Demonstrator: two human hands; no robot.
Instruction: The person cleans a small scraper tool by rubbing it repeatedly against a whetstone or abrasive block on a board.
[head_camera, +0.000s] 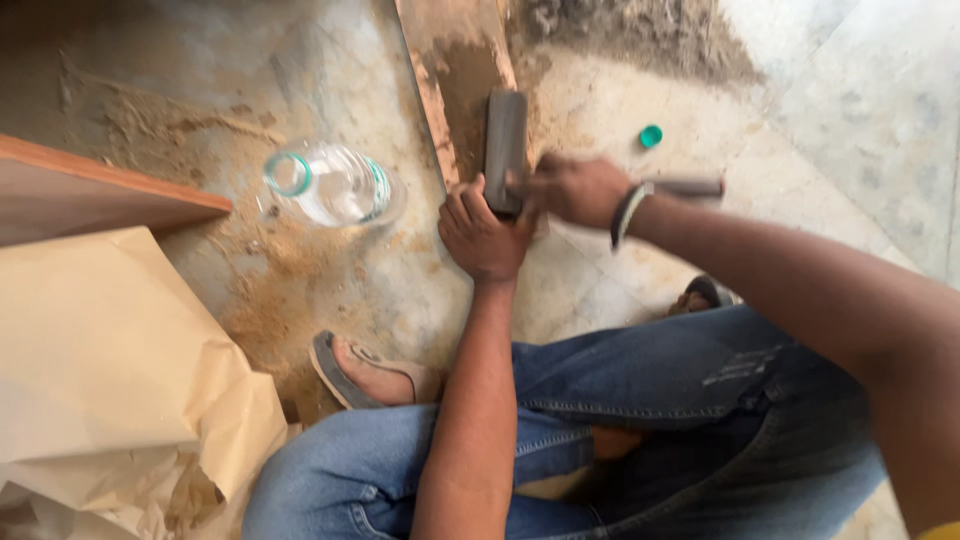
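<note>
Grey block (506, 148), long and flat, lying on end of wooden plank (455, 90) on a dusty stone floor (860, 90), near edge pinned under the left hand (483, 238), fingers curled over it and clenched down. Right hand (578, 188) just beside, touching the block's near right corner, closed round a dark handle (688, 186) that juts out past the wristband (627, 214); tool head hidden behind the hand, so cannot tell what kind of tool. Both hands crowded onto one small spot: likely a slip of the tool straight onto the left knuckles, given fingers set right beside the working point. Sawdust thick over the plank and floor, so block or plank could skid under pressure and throw off the stroke. Plank narrow and unclamped as far as can be seen, held only by hand weight; could pivot or tip. Open water bottle (330, 184) standing near on the left, its green cap (651, 136) lying apart to the right of the block; a jolt of the plank or an elbow could knock it over and soak the dust and wood. Sandalled foot (375, 372) close below the hands, toes bare, exposed to anything dropped. Brown paper (110, 370) and board (90, 190) at left, well apart. Picture blurred with motion, fine detail uncertain.
</note>
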